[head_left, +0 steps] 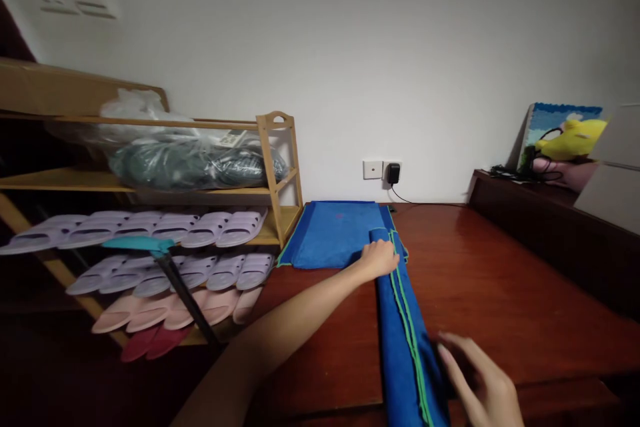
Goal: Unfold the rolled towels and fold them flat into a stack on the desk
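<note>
A long blue towel with green stitched edges lies folded into a narrow strip on the wooden table, its near end reaching the table's front edge. My left hand is closed on the strip near its far end, knuckles up. To the right of the strip's near part is my right hand, fingers curved and apart, with nothing seen in it; whether its fingertips touch the fabric I cannot tell. Behind my left hand, another blue cloth, folded into a flat rectangle with green edging, rests against the wall side.
The reddish-brown table meets the wall, where a black charger is plugged in. To the left stands a wooden rack with slippers and bagged items. A turquoise-topped handle leans before it. A raised dark ledge borders the right.
</note>
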`<action>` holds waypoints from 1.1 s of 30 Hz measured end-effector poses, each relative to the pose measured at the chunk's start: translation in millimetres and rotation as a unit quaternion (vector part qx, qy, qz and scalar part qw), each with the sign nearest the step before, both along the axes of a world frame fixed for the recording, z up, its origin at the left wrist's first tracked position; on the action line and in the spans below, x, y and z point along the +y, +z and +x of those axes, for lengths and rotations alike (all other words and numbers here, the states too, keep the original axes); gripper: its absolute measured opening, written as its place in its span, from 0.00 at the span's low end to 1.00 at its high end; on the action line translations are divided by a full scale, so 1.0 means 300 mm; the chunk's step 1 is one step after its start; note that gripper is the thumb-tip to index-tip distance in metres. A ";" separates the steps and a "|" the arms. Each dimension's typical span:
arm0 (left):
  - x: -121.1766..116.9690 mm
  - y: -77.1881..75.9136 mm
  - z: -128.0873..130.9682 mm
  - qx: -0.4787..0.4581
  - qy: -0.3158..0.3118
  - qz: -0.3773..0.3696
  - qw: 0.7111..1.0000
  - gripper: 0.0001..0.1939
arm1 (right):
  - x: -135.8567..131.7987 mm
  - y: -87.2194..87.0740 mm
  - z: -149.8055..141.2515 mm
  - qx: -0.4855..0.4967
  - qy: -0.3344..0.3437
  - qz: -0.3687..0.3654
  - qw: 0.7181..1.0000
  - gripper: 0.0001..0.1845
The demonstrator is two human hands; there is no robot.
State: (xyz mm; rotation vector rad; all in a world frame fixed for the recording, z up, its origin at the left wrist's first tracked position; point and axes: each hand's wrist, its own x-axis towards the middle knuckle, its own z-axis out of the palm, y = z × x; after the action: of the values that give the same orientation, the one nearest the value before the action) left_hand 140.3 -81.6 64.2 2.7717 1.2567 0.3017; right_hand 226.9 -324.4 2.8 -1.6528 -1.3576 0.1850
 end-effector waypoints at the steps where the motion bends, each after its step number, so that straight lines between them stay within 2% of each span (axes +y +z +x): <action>1: -0.025 -0.011 -0.010 0.010 -0.006 -0.009 1.000 0.16 | 0.044 0.029 0.012 -0.026 0.021 -0.022 0.999 0.18; 4: -0.098 -0.051 -0.034 0.016 -0.027 -0.018 0.999 0.18 | 0.174 0.071 0.031 -0.115 0.012 -0.151 0.982 0.19; 7: -0.140 -0.078 -0.053 -0.006 -0.032 -0.016 0.999 0.20 | 0.242 0.060 0.041 -0.166 0.014 -0.227 0.959 0.16; 12: -0.155 -0.088 -0.076 -0.042 -0.033 -0.027 0.998 0.19 | 0.244 0.023 0.079 -0.173 0.047 -0.233 0.956 0.10; 17: -0.158 -0.103 -0.090 -0.098 -0.047 -0.043 0.993 0.12 | 0.234 0.008 0.117 -0.151 0.053 -0.221 0.962 0.14; 22: -0.117 -0.102 -0.125 -0.173 -0.026 -0.079 0.981 0.10 | 0.219 0.014 0.142 -0.134 0.084 -0.201 0.967 0.18; 26: -0.075 -0.090 -0.219 -0.223 -0.003 -0.083 0.971 0.11 | 0.204 0.013 0.166 -0.153 0.032 -0.222 0.962 0.18; 33: -0.021 -0.072 -0.501 -0.271 0.059 -0.089 0.957 0.11 | 0.198 -0.013 0.183 -0.181 0.022 -0.243 0.953 0.18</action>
State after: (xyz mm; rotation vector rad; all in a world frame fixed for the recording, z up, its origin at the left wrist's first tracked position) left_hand -10.1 -87.9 42.6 2.2392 1.2226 0.8425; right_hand 281.8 -265.0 -1.2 -2.1456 -1.7221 0.2678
